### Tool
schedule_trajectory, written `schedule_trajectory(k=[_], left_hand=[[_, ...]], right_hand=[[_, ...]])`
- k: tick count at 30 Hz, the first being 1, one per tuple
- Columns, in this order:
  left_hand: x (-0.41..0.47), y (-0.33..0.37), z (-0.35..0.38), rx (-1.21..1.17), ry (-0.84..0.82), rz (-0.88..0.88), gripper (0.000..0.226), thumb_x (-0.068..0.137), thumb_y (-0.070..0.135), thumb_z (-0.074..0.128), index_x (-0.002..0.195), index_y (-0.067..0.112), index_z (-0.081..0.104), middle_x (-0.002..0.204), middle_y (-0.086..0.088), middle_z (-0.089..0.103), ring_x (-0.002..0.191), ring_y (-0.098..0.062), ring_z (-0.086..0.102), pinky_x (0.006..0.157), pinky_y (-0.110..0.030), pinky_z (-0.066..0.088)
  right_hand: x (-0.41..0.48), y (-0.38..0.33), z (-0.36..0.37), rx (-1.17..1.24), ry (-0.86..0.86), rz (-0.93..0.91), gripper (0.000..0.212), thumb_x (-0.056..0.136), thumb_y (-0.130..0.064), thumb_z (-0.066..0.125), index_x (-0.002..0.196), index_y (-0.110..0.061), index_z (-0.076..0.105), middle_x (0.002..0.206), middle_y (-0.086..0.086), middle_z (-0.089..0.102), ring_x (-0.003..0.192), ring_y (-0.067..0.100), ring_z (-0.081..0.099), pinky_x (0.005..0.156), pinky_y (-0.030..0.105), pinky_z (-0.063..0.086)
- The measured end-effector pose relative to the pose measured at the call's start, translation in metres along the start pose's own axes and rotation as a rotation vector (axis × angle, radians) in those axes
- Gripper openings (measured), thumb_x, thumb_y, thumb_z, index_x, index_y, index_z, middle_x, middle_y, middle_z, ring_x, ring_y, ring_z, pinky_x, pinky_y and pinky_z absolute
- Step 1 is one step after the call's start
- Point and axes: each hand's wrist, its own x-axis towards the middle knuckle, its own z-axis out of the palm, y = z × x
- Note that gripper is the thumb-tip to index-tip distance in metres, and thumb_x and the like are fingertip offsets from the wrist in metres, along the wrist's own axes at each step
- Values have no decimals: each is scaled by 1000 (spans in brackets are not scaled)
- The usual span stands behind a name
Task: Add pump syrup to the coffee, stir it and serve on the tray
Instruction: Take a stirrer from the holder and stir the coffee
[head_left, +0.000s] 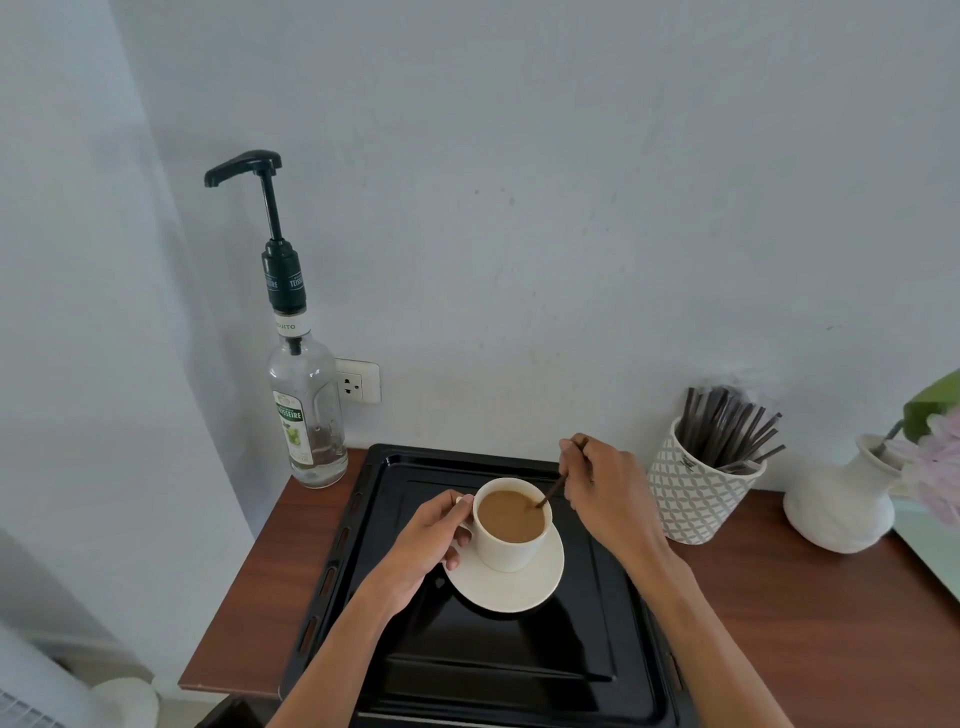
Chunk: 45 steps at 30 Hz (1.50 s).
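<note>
The cup (511, 525) of milky coffee stands on a white saucer (506, 579), and the saucer rests on the black tray (519, 649), toward its far half. Both hands are at the cup. The left hand (434, 540) is curled around the cup's near-left side, with fingers touching its wall and handle area, so it has a closed hold on the cup. The right hand (605, 493) sits just to the right of the cup and slightly beyond it, fingers pinched shut around a thin dark stirrer (553, 491). The stirrer slants down and to the left from that hand, and its lower end dips into the coffee near the cup's right rim.

Beyond the left hand, off the tray's far-left corner, the syrup bottle (306, 410) stands upright on the brown surface (810, 623), its black pump (260, 182) raised high with the spout pointing left. The bottle looks nearly empty. It stands well apart from the cup. A wall socket (358, 382) shows just behind the bottle.

To the right of the right hand, close to its wrist, a patterned white pot (696, 499) holds a bundle of spare dark stirrers (727, 431). Farther right stands a white vase (841, 504) with pale pink flowers (935, 467) at the picture's edge. Nothing lies between the hands and the cup.
</note>
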Motion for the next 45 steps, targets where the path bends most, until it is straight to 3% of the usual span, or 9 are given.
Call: schedule_trajectory(k=[3, 7, 12, 15, 22, 31, 37, 41, 45], left_hand=[[1, -1, 0, -4, 8, -3, 37, 103, 34, 51, 102, 0, 64, 79, -2, 58, 63, -10, 49, 50, -23, 37], [2, -2, -1, 4, 6, -6, 36, 103, 37, 52, 98, 5, 67, 78, -1, 59, 64, -10, 49, 51, -24, 38], [3, -4, -3, 23, 4, -12, 36, 102, 41, 52, 96, 9, 68, 75, -2, 57, 63, -14, 47, 52, -24, 39], [4, -4, -3, 15, 5, -10, 35, 101, 41, 53, 94, 9, 67, 75, -2, 57, 62, -13, 47, 52, -24, 38], [3, -4, -2, 13, 0, 2, 36, 103, 37, 51, 98, 4, 66, 75, 0, 59, 61, -10, 49, 51, -23, 39], [1, -2, -1, -7, 4, -2, 37, 102, 37, 53, 98, 3, 65, 77, 1, 59, 63, -9, 50, 50, -23, 38], [0, 1, -1, 25, 1, -13, 34, 102, 38, 52, 100, 7, 68, 78, -4, 57, 64, -15, 47, 53, -24, 38], [-3, 4, 1, -8, -1, -20, 32, 103, 33, 52, 96, 5, 66, 71, 5, 59, 60, -6, 50, 49, -21, 38], [-5, 4, 2, -9, 17, -11, 33, 103, 32, 53, 96, 3, 66, 73, 4, 58, 61, -5, 50, 48, -22, 37]], right_hand=[[-6, 5, -2, 43, -34, 26, 41, 106, -33, 47, 69, -19, 58, 55, 8, 65, 51, 23, 63, 57, 45, 54], [-10, -6, 15, 287, -128, 89, 39, 107, -30, 48, 74, -16, 64, 62, 7, 72, 53, 13, 67, 57, 24, 51], [-2, -10, 12, 106, -29, 27, 35, 107, -29, 47, 79, -14, 63, 63, 3, 70, 61, 20, 69, 67, 44, 59], [-4, -1, 0, -30, 17, 32, 39, 106, -32, 47, 74, -15, 59, 57, 4, 65, 55, 24, 63, 60, 49, 56], [-14, -7, 15, 263, -128, 78, 37, 107, -30, 47, 76, -18, 64, 64, 2, 73, 56, 14, 69, 58, 25, 52], [-11, 1, -1, -43, 53, 37, 38, 106, -32, 47, 72, -18, 59, 58, 2, 66, 55, 18, 64, 61, 48, 56], [-19, -7, 16, 232, -66, 95, 35, 106, -25, 48, 75, -19, 64, 64, 2, 72, 59, 15, 68, 66, 40, 58], [-12, -11, 15, 70, 9, 47, 32, 106, -27, 48, 81, -19, 65, 65, -3, 71, 64, 14, 69, 66, 40, 57], [-16, -6, 3, -79, 78, 28, 35, 107, -27, 48, 76, -15, 60, 50, -7, 54, 45, 10, 50, 47, 32, 42]])
